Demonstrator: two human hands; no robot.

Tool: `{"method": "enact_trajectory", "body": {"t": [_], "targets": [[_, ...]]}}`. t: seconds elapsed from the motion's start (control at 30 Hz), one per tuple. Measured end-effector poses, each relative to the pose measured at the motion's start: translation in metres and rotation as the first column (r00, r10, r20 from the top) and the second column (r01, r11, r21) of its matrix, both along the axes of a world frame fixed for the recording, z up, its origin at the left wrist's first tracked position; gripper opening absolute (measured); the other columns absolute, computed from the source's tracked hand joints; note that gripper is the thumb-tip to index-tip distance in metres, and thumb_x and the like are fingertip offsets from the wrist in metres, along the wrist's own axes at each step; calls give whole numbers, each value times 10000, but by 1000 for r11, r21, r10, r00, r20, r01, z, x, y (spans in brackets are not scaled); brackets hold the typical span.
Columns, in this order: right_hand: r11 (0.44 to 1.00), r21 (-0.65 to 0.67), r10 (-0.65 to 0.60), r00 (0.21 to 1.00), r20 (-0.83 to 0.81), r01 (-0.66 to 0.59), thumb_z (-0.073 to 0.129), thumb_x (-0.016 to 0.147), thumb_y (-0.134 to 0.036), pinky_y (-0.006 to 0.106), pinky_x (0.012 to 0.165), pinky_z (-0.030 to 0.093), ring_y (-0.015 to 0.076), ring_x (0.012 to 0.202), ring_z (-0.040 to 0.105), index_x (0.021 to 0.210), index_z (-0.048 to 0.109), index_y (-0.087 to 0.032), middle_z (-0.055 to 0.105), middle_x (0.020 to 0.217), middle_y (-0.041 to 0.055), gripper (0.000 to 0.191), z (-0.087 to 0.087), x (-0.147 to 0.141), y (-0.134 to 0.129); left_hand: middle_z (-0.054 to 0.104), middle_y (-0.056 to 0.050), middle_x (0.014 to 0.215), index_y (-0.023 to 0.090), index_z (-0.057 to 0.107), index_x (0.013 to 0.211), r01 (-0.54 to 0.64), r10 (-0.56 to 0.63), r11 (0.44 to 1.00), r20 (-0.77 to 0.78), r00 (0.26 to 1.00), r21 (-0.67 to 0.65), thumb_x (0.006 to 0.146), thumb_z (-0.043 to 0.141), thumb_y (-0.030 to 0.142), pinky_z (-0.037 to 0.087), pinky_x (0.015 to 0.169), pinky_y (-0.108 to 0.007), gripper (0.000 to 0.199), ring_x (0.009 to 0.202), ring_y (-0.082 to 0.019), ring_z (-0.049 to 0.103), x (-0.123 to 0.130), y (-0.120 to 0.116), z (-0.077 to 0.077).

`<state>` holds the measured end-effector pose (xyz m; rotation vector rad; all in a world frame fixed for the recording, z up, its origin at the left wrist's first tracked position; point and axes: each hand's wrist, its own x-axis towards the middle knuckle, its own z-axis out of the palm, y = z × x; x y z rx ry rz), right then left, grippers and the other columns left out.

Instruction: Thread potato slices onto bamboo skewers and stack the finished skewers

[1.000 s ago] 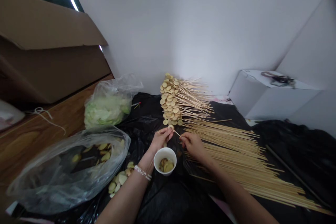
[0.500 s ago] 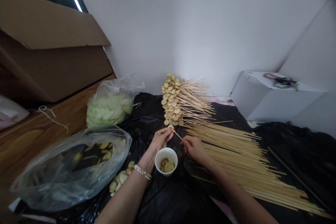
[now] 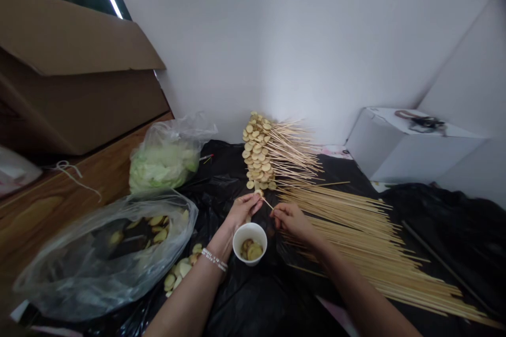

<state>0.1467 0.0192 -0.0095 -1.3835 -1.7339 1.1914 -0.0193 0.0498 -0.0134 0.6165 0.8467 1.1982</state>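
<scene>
Pinched in my left hand [image 3: 242, 209] is a pale round slice [image 3: 258, 192], which looks like potato. My right hand [image 3: 291, 218] is closed on a thin wooden skewer [image 3: 268, 203] whose far end meets the slice. Just below my left hand stands a white paper cup [image 3: 250, 227] with several slices inside. Beyond both hands lies a stack of skewered slices [image 3: 259, 150], sticks pointing right. Bare skewers [image 3: 363, 242] are spread under and beside my right forearm. More loose slices [image 3: 182, 269] lie left of my left wrist.
An open clear bag [image 3: 98, 279] holding slices lies at the left, with a bag of pale green vegetable [image 3: 166, 166] behind it. Black plastic [image 3: 253, 305] covers the work surface. A cardboard box [image 3: 87, 100] stands back left, a white box [image 3: 415, 147] back right.
My right hand has shifted slightly left along the skewer, towards the slice. My left hand stays nearly in place, still pinching the slice.
</scene>
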Motion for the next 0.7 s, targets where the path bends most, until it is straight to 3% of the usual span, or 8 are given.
{"method": "enact_trajectory", "body": {"t": [0.13, 0.23, 0.3, 0.37, 0.47, 0.53, 0.6, 0.7], "targets": [[961, 275, -77, 973, 219, 14, 416, 905, -240, 210, 618, 371, 122, 606, 561, 687, 598, -177, 629, 620, 10, 292, -2, -2, -6, 694, -49, 772, 116, 732, 703, -85, 85, 996, 22, 996, -19, 535, 859, 178, 511, 737, -174, 219, 728, -96, 627, -5, 3, 0], [917, 397, -190, 849, 493, -26, 385, 898, -143, 219, 610, 343, 142, 686, 589, 826, 618, -166, 673, 783, 65, 244, -4, -5, -15, 693, -49, 769, 116, 728, 700, -110, 110, 994, 33, 993, -18, 561, 847, 179, 517, 742, -181, 193, 713, -94, 627, -8, 4, 1], [905, 424, -243, 776, 582, -35, 384, 866, -87, 225, 597, 328, 151, 704, 596, 885, 614, -155, 676, 834, 91, 241, -5, -6, -18, 692, -50, 765, 113, 727, 699, -109, 110, 994, 31, 993, -24, 564, 846, 185, 516, 751, -183, 193, 713, -95, 629, -7, 4, 2], [920, 392, -207, 818, 536, -24, 380, 869, -100, 219, 585, 329, 146, 674, 590, 857, 613, -157, 672, 788, 79, 240, -5, -6, -18, 692, -52, 770, 111, 724, 694, -85, 86, 996, 25, 996, -25, 554, 851, 185, 512, 757, -181, 203, 724, -97, 631, -5, 3, 2], [981, 196, -56, 964, 261, 4, 355, 907, -201, 201, 536, 342, 124, 543, 541, 789, 606, -168, 607, 584, 9, 279, -5, -6, -11, 691, -50, 773, 114, 721, 701, 9, -9, 1000, 27, 1000, -11, 539, 857, 186, 510, 763, -198, 223, 736, -105, 633, 2, -1, 1], [995, 98, -21, 994, 103, 11, 359, 905, -247, 197, 507, 343, 115, 471, 493, 777, 605, -172, 538, 490, -31, 286, -6, -5, -6, 691, -52, 781, 111, 724, 726, 51, -51, 999, 28, 998, 2, 549, 852, 183, 507, 769, -206, 230, 733, -106, 634, 4, -3, -1], [991, 126, -43, 997, 70, 34, 382, 895, -269, 201, 514, 345, 114, 465, 480, 771, 606, -179, 515, 475, -43, 272, -6, -5, -4, 693, -62, 798, 102, 727, 748, 44, -44, 999, 24, 999, -1, 556, 848, 175, 504, 785, -212, 238, 739, -109, 636, 5, -3, -2], [969, 243, -76, 986, 150, 38, 391, 899, -276, 209, 552, 342, 119, 521, 501, 713, 596, -191, 544, 519, -26, 289, -7, -6, -6, 698, -71, 822, 101, 731, 753, -6, 6, 1000, 32, 999, -21, 568, 843, 164, 504, 813, -219, 225, 770, -118, 641, 1, -2, -1]]}}
